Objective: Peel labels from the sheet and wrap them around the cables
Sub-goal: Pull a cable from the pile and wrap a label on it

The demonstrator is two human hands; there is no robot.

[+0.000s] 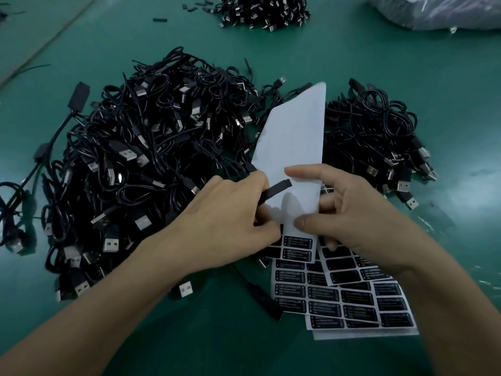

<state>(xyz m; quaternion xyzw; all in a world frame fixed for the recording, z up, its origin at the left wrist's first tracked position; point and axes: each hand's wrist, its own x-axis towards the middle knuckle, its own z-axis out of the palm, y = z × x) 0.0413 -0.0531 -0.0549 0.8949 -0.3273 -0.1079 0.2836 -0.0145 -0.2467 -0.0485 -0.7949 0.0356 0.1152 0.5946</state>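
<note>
The right hand [349, 213] pinches a label sheet [298, 137] between thumb and forefinger, holding it up from the desk [189, 335]. The sheet's upper part is curled over, so its plain white back faces the camera and rises to a narrow tip in front of the cables [151, 147]. Below the thumb the printed side shows: black labels [297, 242] with rounded corners and small white lettering that reads "LED CONTROLLER", set in rows on white backing.

The left hand [233, 221] is closed around a short black strip [273, 189] whose free end lies across the white back of the sheet. Whether the strip is a peeled label or part of a cable cannot be told.

Under the held sheet lies a fanned stack [352, 299] of more sheets with the same print, some with gaps where the labels are gone.

The cables are thin, black and coiled, with silver USB plugs, heaped in a big tangle to the left of the sheet. A small pile [379, 137] sits to the right of it, and a far heap [263, 12] lies at the top edge near a clear bag [439, 12].
</note>
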